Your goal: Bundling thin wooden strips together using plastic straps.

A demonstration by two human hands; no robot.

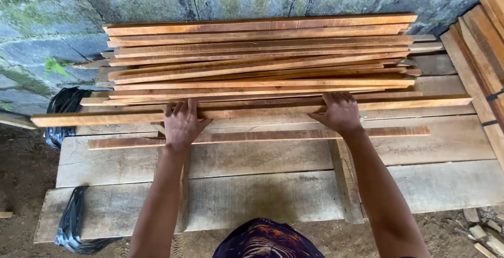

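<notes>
Black plastic sheets (65,112), two, lie left of our bench (262,195). Our left hand (181,124) and right hand (340,113) both clasp one long wooden slat (252,110) at the front of the slat pile (260,53); one loose slat (257,136) lies nearer us.

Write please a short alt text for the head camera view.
Both hands, left hand and right hand, grip one long wooden strip at the front of a stack of strips. The stack lies on a rough plank bench against a mossy block wall.
</notes>
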